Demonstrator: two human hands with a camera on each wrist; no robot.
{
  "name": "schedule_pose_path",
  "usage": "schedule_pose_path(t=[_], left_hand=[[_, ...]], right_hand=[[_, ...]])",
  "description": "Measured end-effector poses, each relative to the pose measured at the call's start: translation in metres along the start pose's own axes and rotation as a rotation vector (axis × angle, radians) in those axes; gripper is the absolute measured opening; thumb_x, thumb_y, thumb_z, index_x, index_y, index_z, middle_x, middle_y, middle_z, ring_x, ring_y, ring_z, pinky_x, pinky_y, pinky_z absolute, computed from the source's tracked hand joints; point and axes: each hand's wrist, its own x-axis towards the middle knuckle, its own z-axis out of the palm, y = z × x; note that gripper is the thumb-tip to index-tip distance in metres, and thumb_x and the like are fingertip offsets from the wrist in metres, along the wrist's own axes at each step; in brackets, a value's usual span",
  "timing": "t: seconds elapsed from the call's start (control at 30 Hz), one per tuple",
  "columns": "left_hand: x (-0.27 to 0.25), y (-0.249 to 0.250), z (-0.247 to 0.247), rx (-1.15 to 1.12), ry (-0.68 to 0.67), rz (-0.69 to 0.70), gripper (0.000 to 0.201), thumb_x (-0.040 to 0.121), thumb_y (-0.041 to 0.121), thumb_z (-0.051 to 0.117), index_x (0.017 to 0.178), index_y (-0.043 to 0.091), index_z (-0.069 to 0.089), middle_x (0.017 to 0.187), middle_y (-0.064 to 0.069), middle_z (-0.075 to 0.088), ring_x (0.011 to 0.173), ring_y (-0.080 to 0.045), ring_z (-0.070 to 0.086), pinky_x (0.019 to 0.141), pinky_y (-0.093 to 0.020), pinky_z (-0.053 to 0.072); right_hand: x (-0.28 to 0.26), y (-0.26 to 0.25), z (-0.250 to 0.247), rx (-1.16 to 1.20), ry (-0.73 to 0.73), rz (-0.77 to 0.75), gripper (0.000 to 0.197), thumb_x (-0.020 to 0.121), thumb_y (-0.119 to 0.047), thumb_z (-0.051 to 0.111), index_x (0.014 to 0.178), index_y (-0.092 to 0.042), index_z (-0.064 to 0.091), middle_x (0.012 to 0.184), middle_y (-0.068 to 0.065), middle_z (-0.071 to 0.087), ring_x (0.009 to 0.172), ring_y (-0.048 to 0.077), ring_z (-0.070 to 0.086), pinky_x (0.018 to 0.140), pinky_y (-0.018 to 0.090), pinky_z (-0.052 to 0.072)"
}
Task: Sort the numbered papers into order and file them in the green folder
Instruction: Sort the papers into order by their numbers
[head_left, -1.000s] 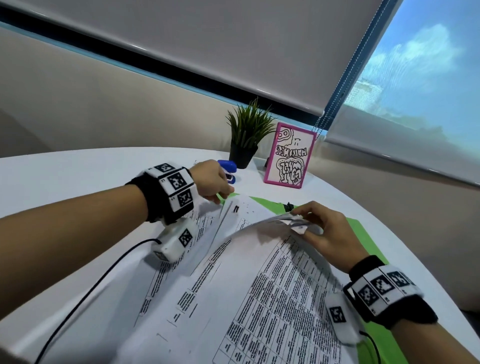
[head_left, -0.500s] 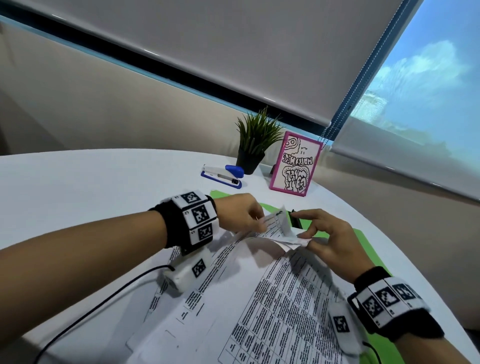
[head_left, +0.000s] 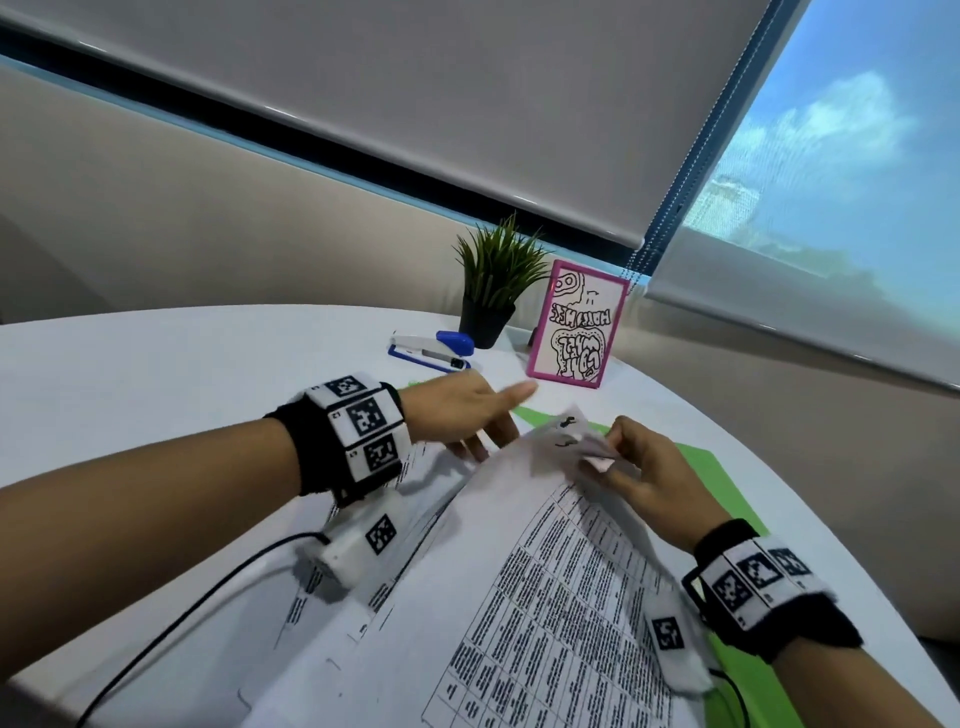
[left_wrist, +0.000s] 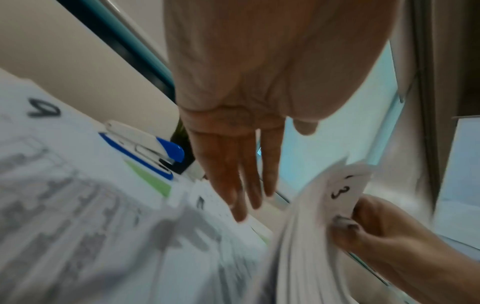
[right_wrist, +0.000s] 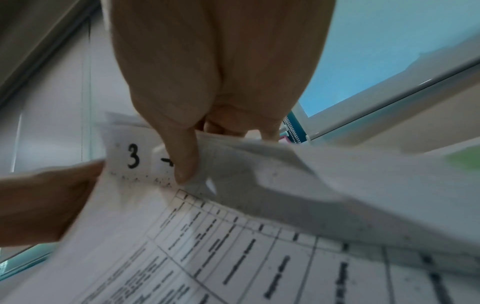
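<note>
Two hands: left (head_left: 470, 410) flat, fingers straight; right (head_left: 641, 475) pinches papers (head_left: 545, 571) corner.

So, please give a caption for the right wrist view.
Right hand pinching lifted paper corners, a handwritten 3 showing.

green folder (head_left: 711, 470) mostly hidden, printed text blurred

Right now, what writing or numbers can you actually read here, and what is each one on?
"3": handwritten on the corner of the sheet pinched by the right hand.
Maybe "4" or "9": handwritten on a sheet lying on the table, blurred.
Pink-framed card: bubble lettering, upside down, unreadable.
Printed tables on the papers: too small.
Wristband markers: patterns, not words.
</note>
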Motion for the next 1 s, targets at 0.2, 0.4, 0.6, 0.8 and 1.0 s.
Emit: schedule_pose_path(t=[0.2, 0.4, 0.6, 0.8, 1.0], left_hand=[[-0.004, -0.041, -0.073, 0.808, 0.291, -0.260, 0.030, 0.086, 0.029, 0.066, 0.108, 0.008, 0.071, 0.107, -0.009, 0.072, 0.099, -0.027, 0.064, 0.081, -0.031, 0.050], [-0.014, -0.057, -0.083, 0.638, 0.316, -0.236, 0.022, 0.082, 0.015, 0.072, 0.104, 0.018, 0.074, 0.099, -0.002, 0.074, 0.068, -0.012, 0.062, 0.076, -0.023, 0.050], [-0.015, -0.050, -0.080, 0.794, 0.448, -0.135, 0.011, 0.072, 0.023, 0.077, 0.072, 0.026, 0.066, 0.080, 0.001, 0.064, 0.085, -0.023, 0.059, 0.063, -0.026, 0.038], [-0.019, -0.041, -0.078, 0.937, 0.426, -0.095, 0.030, 0.094, 0.034, 0.056, 0.069, 0.017, 0.057, 0.074, -0.004, 0.051, 0.078, -0.030, 0.053, 0.064, -0.029, 0.035], [-0.025, -0.034, -0.079, 1.136, 0.443, 0.173, 0.025, 0.096, 0.038, 0.053, 0.100, 0.026, 0.074, 0.093, 0.006, 0.058, 0.091, -0.021, 0.058, 0.061, -0.028, 0.032]], right_hand=[[-0.001, -0.004, -0.002, 0.029, -0.052, 0.020, 0.053, 0.077, 0.001, 0.077, 0.124, -0.018, 0.061, 0.073, -0.014, 0.064, 0.072, 0.006, 0.062, 0.073, 0.016, 0.048], [0.002, -0.007, -0.001, -0.061, -0.078, -0.028, 0.024, 0.074, 0.010, 0.075, 0.078, -0.014, 0.078, 0.081, -0.003, 0.074, 0.078, 0.013, 0.069, 0.072, 0.019, 0.051], [0.001, -0.009, -0.003, -0.086, -0.097, -0.020, 0.026, 0.074, 0.004, 0.078, 0.079, -0.021, 0.076, 0.081, -0.009, 0.075, 0.078, 0.007, 0.069, 0.071, 0.013, 0.049], [-0.001, -0.011, -0.005, -0.090, -0.092, 0.073, 0.017, 0.073, -0.005, 0.081, 0.084, -0.015, 0.074, 0.080, -0.003, 0.076, 0.073, 0.004, 0.068, 0.066, 0.010, 0.047], [0.000, -0.005, -0.002, -0.089, -0.069, 0.067, 0.016, 0.070, 0.003, 0.081, 0.067, -0.003, 0.066, 0.083, 0.002, 0.076, 0.079, 0.010, 0.070, 0.073, 0.017, 0.052]])
